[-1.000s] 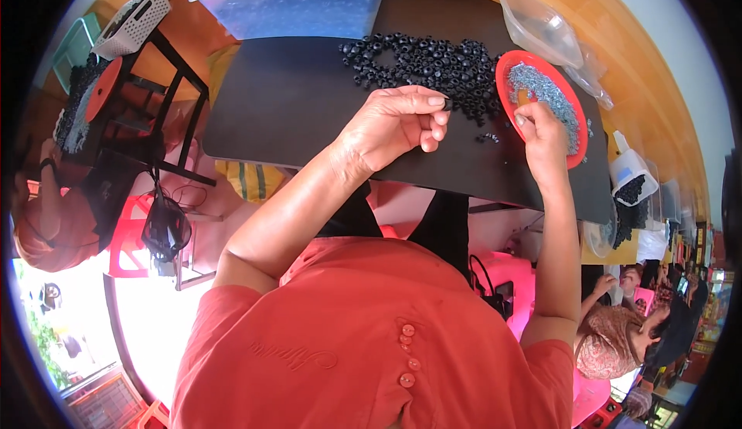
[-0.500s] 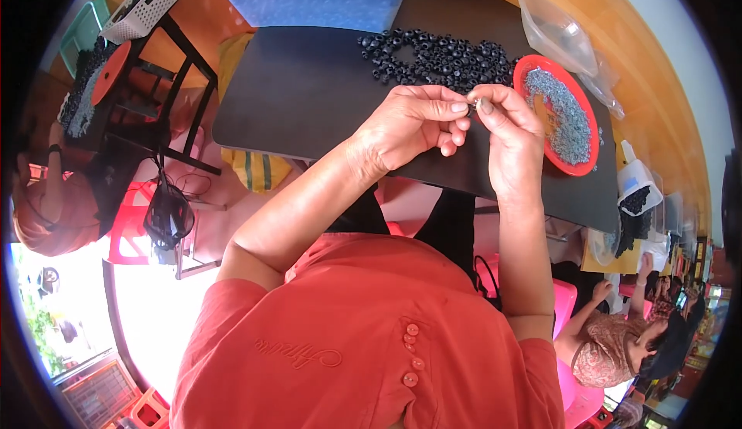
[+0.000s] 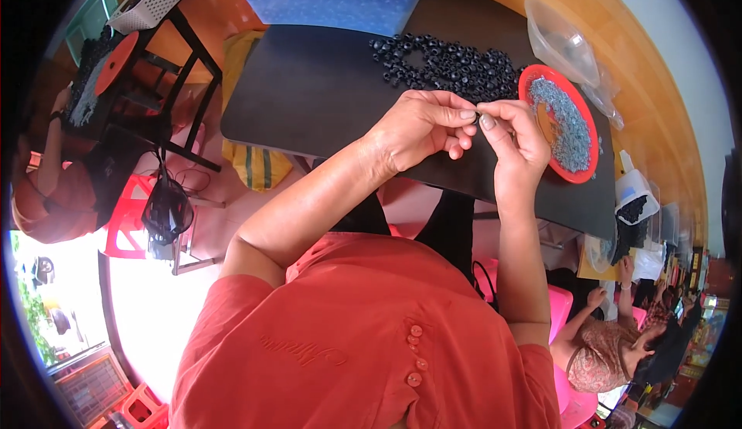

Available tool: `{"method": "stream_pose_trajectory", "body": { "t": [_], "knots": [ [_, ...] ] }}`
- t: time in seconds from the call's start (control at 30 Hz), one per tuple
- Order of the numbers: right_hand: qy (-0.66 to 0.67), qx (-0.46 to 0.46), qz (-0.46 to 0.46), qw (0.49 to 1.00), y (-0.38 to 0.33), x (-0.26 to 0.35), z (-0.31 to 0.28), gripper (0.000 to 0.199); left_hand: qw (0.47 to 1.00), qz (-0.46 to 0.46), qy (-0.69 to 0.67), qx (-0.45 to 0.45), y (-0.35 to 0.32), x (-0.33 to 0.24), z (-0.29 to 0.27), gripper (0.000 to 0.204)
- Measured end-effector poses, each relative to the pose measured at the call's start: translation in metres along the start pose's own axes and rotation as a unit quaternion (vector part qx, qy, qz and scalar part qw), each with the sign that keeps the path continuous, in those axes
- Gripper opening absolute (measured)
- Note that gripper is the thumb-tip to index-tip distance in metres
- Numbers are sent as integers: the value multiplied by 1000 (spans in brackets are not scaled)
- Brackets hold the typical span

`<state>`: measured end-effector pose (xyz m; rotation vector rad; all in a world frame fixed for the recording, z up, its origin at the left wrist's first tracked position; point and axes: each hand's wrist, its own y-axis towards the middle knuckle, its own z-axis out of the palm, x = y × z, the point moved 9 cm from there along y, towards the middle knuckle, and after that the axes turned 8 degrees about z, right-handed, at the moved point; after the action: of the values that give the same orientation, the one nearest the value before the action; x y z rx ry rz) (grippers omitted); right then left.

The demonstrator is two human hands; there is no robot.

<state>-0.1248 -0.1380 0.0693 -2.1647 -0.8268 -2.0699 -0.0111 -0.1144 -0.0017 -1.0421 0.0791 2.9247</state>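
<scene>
My left hand (image 3: 429,129) and my right hand (image 3: 519,143) meet at the fingertips over the near part of the dark table (image 3: 309,97). Pinched between them is a small black part (image 3: 477,118), mostly covered by thumbs and index fingers. Just beyond lies a loose pile of small black round parts (image 3: 456,66), some showing holes. To the right of my right hand sits a red plate (image 3: 589,131) heaped with tiny grey-blue metal pieces (image 3: 568,116), with a tan, flat object (image 3: 546,125) resting at its left side.
A translucent bluish bin (image 3: 332,0) stands at the table's far edge. Clear plastic containers (image 3: 560,39) lie beyond the plate. At left, another person's arm (image 3: 56,120) reaches to a second table; more people (image 3: 603,352) sit at right. A black bag (image 3: 168,209) hangs at left.
The whole view has shifted slightly. My fingertips stay together; the light, metallic-looking bit seen between them earlier no longer shows, and a black part is visible there.
</scene>
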Motion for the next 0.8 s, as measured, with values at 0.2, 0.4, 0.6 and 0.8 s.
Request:
{"method": "stream_pose_trajectory", "body": {
  "t": [0.2, 0.4, 0.6, 0.8],
  "knots": [
    [-150, 41, -103, 982, -7, 32, 10, 10, 1000, 1, 15, -13, -21, -10, 6, 15],
    [-233, 52, -237, 942, -23, 39, 45, 13, 997, 36, 41, -52, -44, -26, -10, 13],
    [-268, 125, -258, 920, -29, 43, 75, 20, 986, 86, 87, -117, -72, -43, -30, 9],
    [-327, 50, -79, 941, 32, 7, 31, 14, 988, 97, 44, -111, -69, -48, -39, 14]
  ]
}}
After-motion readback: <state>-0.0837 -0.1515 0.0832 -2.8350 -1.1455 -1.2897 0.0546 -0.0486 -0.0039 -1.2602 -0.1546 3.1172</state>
